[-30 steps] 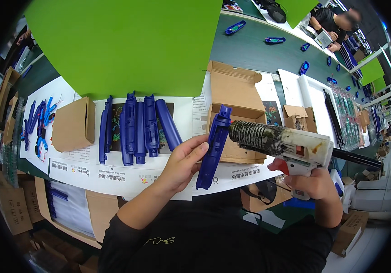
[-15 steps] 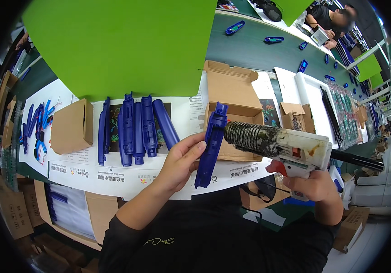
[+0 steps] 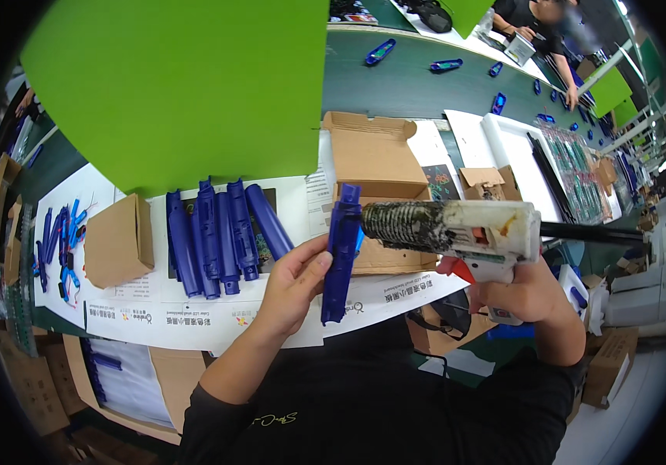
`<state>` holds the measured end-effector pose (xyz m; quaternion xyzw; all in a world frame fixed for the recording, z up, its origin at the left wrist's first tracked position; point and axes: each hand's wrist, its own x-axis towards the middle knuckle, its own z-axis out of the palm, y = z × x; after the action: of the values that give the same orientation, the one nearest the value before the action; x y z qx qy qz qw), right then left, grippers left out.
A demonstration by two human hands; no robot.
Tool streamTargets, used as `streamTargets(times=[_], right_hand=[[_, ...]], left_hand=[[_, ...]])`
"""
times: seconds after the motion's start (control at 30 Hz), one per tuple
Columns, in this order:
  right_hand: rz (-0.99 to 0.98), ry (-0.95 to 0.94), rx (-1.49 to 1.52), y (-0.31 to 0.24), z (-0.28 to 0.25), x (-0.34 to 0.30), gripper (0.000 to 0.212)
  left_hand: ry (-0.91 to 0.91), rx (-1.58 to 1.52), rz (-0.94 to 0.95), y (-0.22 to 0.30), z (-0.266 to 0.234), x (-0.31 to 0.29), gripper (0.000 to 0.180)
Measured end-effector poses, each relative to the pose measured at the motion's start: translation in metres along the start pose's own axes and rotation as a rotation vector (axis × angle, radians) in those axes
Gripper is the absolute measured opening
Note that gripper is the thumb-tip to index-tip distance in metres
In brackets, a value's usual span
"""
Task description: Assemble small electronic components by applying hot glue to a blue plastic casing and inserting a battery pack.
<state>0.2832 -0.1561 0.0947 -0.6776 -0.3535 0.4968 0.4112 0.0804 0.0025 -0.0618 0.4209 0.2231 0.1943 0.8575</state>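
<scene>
My left hand (image 3: pixel 294 285) pinches a long blue plastic shell (image 3: pixel 340 271) between thumb and fingers, holding it nearly upright above the front of the table. My right hand (image 3: pixel 525 294) is wrapped around the handle of a white hot glue gun (image 3: pixel 503 221), near its red trigger (image 3: pixel 455 268). Dark grime covers the gun's ribbed front, which points left. Its tip meets the upper part of the shell in the picture; whether it touches is hidden. A black rod (image 3: pixel 592 233) sticks out behind the gun. Several similar blue shells (image 3: pixel 227 236) lie side by side to the left.
An open cardboard box (image 3: pixel 370 151) stands behind the gun, a smaller carton (image 3: pixel 120 242) at the left. A green panel (image 3: pixel 178 85) rises at the back. Beyond it, a green belt (image 3: pixel 402 85) carries blue parts, with a co-worker's hand (image 3: pixel 571 97) over it.
The picture has shifted slightly. My glue gun now lies more level, its tip still by the shell's upper part. The co-worker has stretched an arm toward the belt.
</scene>
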Motion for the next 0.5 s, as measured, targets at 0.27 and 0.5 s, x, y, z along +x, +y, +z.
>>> streamTargets(times=[0.27,0.5], right_hand=[[-0.192,0.395,0.289,0.025,-0.027,-0.018,0.055],[0.079,1.025,0.572,0.157,-0.158,-0.065,0.037]], left_hand=[[0.035,-0.234,0.119,0.024,-0.016,-0.008,0.043],[0.119,-0.559,0.328,0.053,-0.082,-0.051,0.044]])
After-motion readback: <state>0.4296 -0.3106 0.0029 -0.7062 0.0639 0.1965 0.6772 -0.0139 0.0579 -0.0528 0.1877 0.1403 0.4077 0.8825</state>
